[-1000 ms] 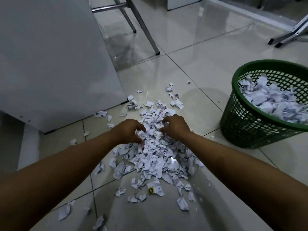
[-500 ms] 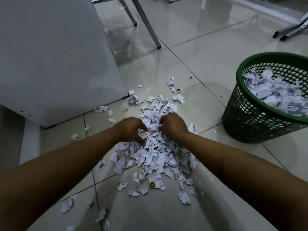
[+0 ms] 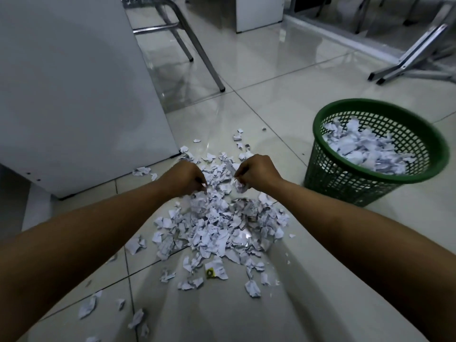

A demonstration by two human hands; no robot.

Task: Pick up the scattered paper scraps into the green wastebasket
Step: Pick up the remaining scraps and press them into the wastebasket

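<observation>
Left forearm (image 3: 81,233): bare, enters from the lower left edge, extends up and to the right toward centre frame. Left hand (image 3: 183,177): back of hand facing the camera, fingers curled downward and inward, fingertips bunched on white scraps.

Right forearm (image 3: 357,218): bare, enters from the lower right edge, extends up and to the left. Right hand (image 3: 256,172): back facing the camera, knuckles raised, fingers curled under and closed on a wad of white paper that shows below the palm.

Hands: near each other, apart, wrists angled inward so the arms form a V.
</observation>
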